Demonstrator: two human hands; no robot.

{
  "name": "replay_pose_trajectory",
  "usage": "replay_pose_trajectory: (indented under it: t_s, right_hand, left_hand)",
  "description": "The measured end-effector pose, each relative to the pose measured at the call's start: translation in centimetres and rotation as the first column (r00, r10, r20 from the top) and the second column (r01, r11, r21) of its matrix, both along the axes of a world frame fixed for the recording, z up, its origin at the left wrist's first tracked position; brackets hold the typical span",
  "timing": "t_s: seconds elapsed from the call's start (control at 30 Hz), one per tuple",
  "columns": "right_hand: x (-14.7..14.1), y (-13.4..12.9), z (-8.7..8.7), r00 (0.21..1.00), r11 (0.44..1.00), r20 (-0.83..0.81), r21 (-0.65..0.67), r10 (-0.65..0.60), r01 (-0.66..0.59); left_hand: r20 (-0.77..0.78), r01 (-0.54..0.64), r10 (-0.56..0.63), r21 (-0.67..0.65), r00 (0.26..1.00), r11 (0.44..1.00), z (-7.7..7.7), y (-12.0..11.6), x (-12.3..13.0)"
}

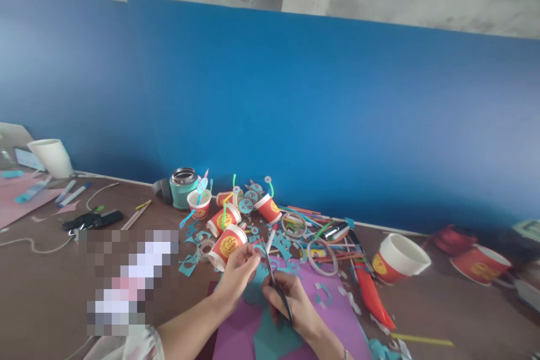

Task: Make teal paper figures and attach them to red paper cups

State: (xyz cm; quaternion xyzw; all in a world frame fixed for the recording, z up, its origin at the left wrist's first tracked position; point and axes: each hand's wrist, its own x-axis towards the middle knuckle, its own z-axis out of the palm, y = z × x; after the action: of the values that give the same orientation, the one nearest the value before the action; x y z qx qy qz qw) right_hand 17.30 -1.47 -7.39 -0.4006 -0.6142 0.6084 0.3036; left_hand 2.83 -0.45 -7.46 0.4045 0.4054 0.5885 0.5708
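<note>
My right hand (291,298) is closed round the black handles of a pair of scissors (282,299), whose blades point up and away from me. Beside the blades, my left hand (239,271) pinches its thumb and fingers together; a small bit of something pinkish shows at the fingertips, too small to make out. Both hands are over purple paper (236,332) and teal paper (274,337). Just beyond my left hand, a red and white paper cup (228,246) lies tipped over. A roll of clear tape (205,250) lies left of that cup.
Several more decorated paper cups, a teal jar (182,191), straws and teal scraps crowd the table's back. Another tape roll (323,257), a long red object (373,298) and a white-and-red cup (400,259) are right. Keys (90,220) lie left. A blue partition (320,112) rises behind.
</note>
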Motion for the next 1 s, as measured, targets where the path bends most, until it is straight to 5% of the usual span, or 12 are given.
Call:
replay_pose_trajectory:
  t_s: [1.0]
  right_hand:
    - [0.13,-0.05,0.32,0.998,0.999,0.056,0.005,-0.042,0.042]
  left_hand:
    - [0.019,0.006,-0.006,-0.008,1.000,1.000,0.51,-0.25,0.08]
